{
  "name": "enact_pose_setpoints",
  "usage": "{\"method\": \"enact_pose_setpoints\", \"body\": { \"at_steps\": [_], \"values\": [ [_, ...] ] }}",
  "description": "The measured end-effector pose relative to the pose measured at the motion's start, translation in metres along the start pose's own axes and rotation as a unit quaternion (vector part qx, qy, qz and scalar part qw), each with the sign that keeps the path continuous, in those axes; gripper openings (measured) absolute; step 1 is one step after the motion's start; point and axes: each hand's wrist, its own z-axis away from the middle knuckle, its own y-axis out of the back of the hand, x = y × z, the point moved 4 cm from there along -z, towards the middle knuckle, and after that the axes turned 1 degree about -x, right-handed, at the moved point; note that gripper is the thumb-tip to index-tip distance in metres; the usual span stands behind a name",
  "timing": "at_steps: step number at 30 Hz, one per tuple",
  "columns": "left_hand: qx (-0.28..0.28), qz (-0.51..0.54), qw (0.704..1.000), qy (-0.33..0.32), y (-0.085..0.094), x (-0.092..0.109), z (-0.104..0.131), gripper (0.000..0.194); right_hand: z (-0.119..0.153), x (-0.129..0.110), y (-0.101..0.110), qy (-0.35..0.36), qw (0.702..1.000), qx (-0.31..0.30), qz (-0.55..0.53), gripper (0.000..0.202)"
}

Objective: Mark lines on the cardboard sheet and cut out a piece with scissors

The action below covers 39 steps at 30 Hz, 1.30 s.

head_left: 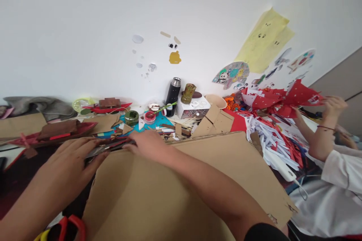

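A large sheet of brown cardboard [158,184] lies in front of me. At its far left corner, my left hand [75,154] closes over one end of a thin, flat grey thing [97,150] with some red along it; its kind is unclear. My right hand [147,144] reaches across the cardboard, its fingers bent together at the other end of that thing. The right fingertips are partly hidden. Red-handled scissors [76,226] show at the bottom left, beside my left forearm.
Behind the hands stand a red-and-brown model boat [60,130], a green paint jar [131,118], a red paint jar [149,117] and a black flask [173,94]. At right, another person's hand [333,107] holds red paper [302,92] above white paper strips [268,139].
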Motion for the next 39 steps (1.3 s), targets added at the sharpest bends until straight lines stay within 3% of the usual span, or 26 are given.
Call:
{"method": "enact_pose_setpoints", "body": {
  "at_steps": [5, 9, 14, 21, 31, 39],
  "values": [
    [-0.029, 0.010, 0.998, -0.053, -0.021, 0.025, -0.007, 0.064, 0.059, 0.050, 0.022, -0.076, 0.993, 0.064, -0.057, 0.031],
    [-0.068, 0.018, 0.993, -0.099, -0.039, 0.047, -0.023, 0.052, 0.102, 0.089, 0.040, -0.123, 0.987, 0.094, -0.029, 0.028],
    [-0.119, 0.016, 0.985, -0.126, -0.062, 0.062, -0.045, 0.047, 0.130, 0.110, 0.044, -0.144, 0.985, 0.093, 0.002, 0.028],
    [-0.189, 0.022, 0.975, -0.118, -0.079, 0.069, -0.050, 0.049, 0.137, 0.114, 0.029, -0.139, 0.988, 0.062, 0.024, 0.031],
    [-0.304, 0.098, 0.944, -0.087, -0.082, 0.068, -0.070, 0.047, 0.127, 0.116, 0.022, -0.143, 0.987, 0.061, 0.031, 0.028],
    [-0.450, 0.179, 0.869, -0.104, -0.085, 0.069, -0.086, 0.056, 0.137, 0.118, 0.021, -0.135, 0.984, 0.117, -0.011, 0.027]
  ]
}}
